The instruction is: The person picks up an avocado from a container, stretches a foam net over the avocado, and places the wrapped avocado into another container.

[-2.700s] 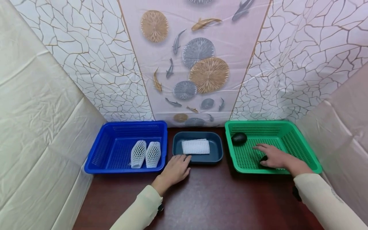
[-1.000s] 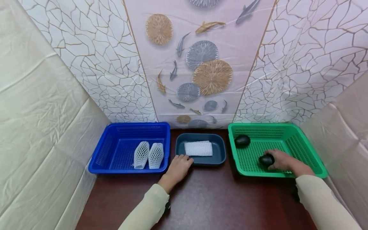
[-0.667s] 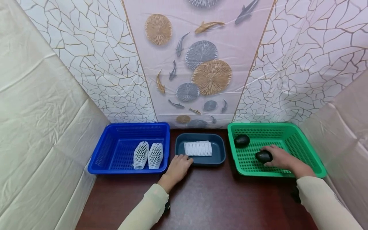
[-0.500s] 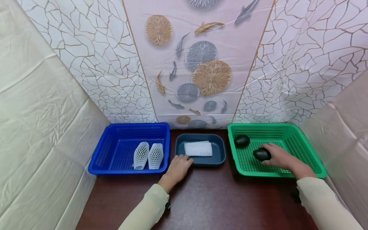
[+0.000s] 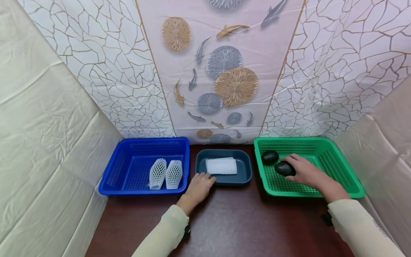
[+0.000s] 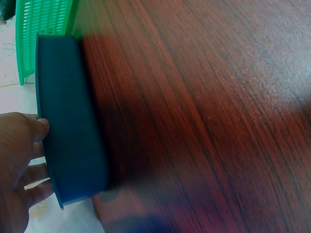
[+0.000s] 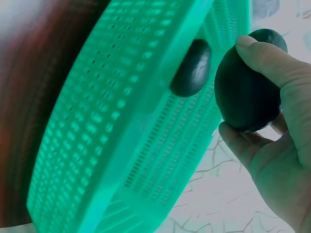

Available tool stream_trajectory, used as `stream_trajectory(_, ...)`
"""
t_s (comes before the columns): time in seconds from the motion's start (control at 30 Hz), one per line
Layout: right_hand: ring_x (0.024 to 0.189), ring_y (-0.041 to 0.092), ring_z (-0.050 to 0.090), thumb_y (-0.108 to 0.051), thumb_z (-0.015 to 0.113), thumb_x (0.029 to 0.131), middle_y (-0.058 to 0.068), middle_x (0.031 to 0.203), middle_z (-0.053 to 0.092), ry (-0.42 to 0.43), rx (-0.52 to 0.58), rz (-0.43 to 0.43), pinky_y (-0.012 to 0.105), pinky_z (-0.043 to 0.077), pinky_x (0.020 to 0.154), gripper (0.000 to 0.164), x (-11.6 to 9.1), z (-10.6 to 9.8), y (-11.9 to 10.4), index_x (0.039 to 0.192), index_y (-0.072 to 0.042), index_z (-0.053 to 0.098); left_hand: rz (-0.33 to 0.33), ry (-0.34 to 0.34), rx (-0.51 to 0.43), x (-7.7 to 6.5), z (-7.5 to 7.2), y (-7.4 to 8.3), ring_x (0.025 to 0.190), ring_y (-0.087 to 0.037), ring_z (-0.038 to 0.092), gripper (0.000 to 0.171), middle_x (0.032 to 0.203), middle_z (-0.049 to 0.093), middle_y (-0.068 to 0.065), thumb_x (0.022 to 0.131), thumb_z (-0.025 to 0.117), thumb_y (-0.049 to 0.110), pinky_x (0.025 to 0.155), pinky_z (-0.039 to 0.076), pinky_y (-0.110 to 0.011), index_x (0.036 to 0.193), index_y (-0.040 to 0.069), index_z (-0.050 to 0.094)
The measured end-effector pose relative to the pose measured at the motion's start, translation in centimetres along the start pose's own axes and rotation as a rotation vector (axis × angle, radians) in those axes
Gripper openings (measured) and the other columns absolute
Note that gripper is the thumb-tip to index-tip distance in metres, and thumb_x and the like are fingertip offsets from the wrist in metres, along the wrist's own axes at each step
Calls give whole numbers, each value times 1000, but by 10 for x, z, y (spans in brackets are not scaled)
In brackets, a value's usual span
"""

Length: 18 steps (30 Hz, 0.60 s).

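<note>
My right hand point(image 5: 303, 170) holds a dark, egg-shaped avocado point(image 5: 284, 168) over the green basket point(image 5: 313, 195), thumb on one side and fingers on the other. In the right wrist view, this avocado point(image 7: 248, 90) looks lifted above the basket's rim. A second dark avocado point(image 5: 269, 157) lies at the basket's left side. With thumb and fingers, my left hand point(image 5: 199, 187) grips the front-left rim of the small dark blue tray point(image 5: 224, 179). Inside that tray lies a flat white foam net sleeve point(image 5: 221, 166). The left wrist view shows the thumb point(image 6: 41, 128) over the tray's rim.
To the left stands a blue basket point(image 5: 138, 191) with two puffed-out white foam net sleeves point(image 5: 157, 174) in it. Tray and baskets stand in a row at the back of the dark red wood table point(image 5: 234, 221). A patterned cloth point(image 5: 221, 117) hangs behind them, with pale cloth at both sides.
My right hand has taken hold of the nearer avocado and moved it left and back, close beside the other one in the head view. My left hand has stayed at the tray.
</note>
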State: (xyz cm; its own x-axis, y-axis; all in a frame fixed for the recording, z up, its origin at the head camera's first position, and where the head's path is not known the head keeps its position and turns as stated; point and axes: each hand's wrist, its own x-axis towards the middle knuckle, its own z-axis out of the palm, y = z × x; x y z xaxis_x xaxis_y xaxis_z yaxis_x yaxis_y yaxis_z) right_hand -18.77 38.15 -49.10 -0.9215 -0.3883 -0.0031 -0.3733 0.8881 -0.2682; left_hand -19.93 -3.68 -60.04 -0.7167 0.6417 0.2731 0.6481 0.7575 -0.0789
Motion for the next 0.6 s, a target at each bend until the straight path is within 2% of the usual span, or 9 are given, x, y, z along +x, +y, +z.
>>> stream_trajectory(0.37, 114, 46, 58, -21, 88, 82, 27, 132, 56, 31, -7, -18, 58, 54, 83, 67, 3, -5, -32, 139, -3, 58, -1, -6, -5, 0, -5, 1, 88, -21, 68, 17, 100, 73, -3, 98, 67, 12, 74, 55, -38, 111, 19, 75)
stream_trajectory(0.6, 112, 43, 59, -24, 87, 83, 28, 132, 54, 48, 16, -23, 54, 56, 81, 69, 2, -6, -50, 140, -2, 56, 1, -19, -3, 0, -6, 1, 89, -22, 68, 17, 100, 74, -3, 96, 70, 12, 75, 55, -39, 111, 19, 75)
